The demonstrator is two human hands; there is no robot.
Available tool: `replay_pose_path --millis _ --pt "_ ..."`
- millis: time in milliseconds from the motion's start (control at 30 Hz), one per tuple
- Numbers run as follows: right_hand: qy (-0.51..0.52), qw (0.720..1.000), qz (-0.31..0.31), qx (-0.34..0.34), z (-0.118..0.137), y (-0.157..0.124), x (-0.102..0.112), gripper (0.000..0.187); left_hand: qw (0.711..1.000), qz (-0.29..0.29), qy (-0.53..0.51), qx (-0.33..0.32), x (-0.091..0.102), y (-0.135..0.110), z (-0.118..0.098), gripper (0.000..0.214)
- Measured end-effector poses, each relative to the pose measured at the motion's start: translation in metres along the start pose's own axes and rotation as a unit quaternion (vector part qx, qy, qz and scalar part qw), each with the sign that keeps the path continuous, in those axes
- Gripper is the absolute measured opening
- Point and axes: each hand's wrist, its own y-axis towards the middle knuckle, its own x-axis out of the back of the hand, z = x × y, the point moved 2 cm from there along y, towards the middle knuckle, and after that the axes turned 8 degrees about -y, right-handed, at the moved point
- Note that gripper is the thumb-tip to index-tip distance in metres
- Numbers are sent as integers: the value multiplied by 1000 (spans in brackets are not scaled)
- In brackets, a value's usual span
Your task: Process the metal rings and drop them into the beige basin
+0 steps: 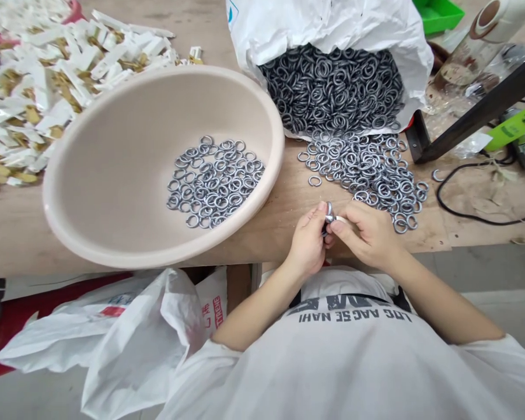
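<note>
My left hand [308, 240] is closed, its thumb and fingers pinching dark grey split metal rings [329, 209]; how many is hidden. Right beside it, my right hand [367, 234] is also closed in a pinch. A pale, narrow piece [342, 220] shows at its fingertips, too small to name, meeting the rings. Both hands are just above the front edge of the table. Behind the right hand spreads a loose pile of split metal rings [370, 166]. To the left, a large beige basin [109, 175] has more such rings [216, 184] gathered on its right side.
A white sack [328, 23] lies on its side, spilling rings onto the wooden table [280, 227]. White and tan parts [48, 87] are heaped far left. At right stand a dark metal bar [481, 111], a black cable [476, 221] and a green tray [440, 14]. White bags [149, 344] hang below.
</note>
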Motion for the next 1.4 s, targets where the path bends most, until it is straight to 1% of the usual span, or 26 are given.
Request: replay_pose_path --millis 133,233,267,333,400,433,500,567,667,733,800,900,933,1000,1033,1100,1200,1267,1333,1400 --pt "-38 999 -3 7 5 -1 -2 32 1000 -3 3 6 -1 -2 0 49" --pt "-34 999 17 -1 -1 1 -4 39 1000 5 5 22 0 -7 0 50" --pt "-26 999 18 -18 -7 4 -3 41 999 17 10 25 1 -9 -1 51" --pt "-20 997 -4 -76 -22 12 -2 46 997 62 30 37 3 -15 -2 50" --pt "-46 990 -30 -129 -35 26 -1 50 992 104 53 46 7 -20 -4 49" --pt "-73 988 -28 -132 -39 35 -2 49 991 110 62 45 10 -22 -6 48" --pt "-144 984 3 -105 -39 54 -10 42 993 90 75 27 18 -23 -11 45" --pt "-223 971 45 -77 -33 72 -22 35 995 55 82 11 25 -22 -17 40" --pt "-305 944 96 -83 -26 90 -37 32 996 27 81 -6 35 -18 -26 36" --pt "-318 938 105 -92 -25 92 -37 26 997 14 75 -24 40 -16 -32 39" --pt "-291 949 97 -80 -24 86 -26 22 997 -2 69 -36 44 -12 -36 38" --pt "-176 978 101 -47 -20 65 -4 17 994 -18 96 -59 44 -4 -38 34" --pt "-128 985 111 -41 -17 57 3 18 990 -12 121 -68 42 -2 -36 34" --pt "-41 991 119 -48 -11 43 10 22 980 22 178 -81 34 3 -31 37" --pt "-4 992 111 -57 -8 38 11 23 976 42 198 -81 30 5 -27 39" --pt "66 992 71 -83 -4 30 9 24 973 64 208 -74 23 7 -19 43" --pt "150 984 -2 -96 -3 23 1 19 981 47 170 -76 17 8 -12 45" --pt "168 982 -37 -82 -3 19 -2 22 986 45 147 -71 15 7 -10 45" --pt "189 978 -42 -77 -4 18 -4 23 988 60 131 -50 14 5 -8 46" --pt "245 965 -10 -94 -6 20 -7 24 990 74 121 -21 13 4 -7 47"
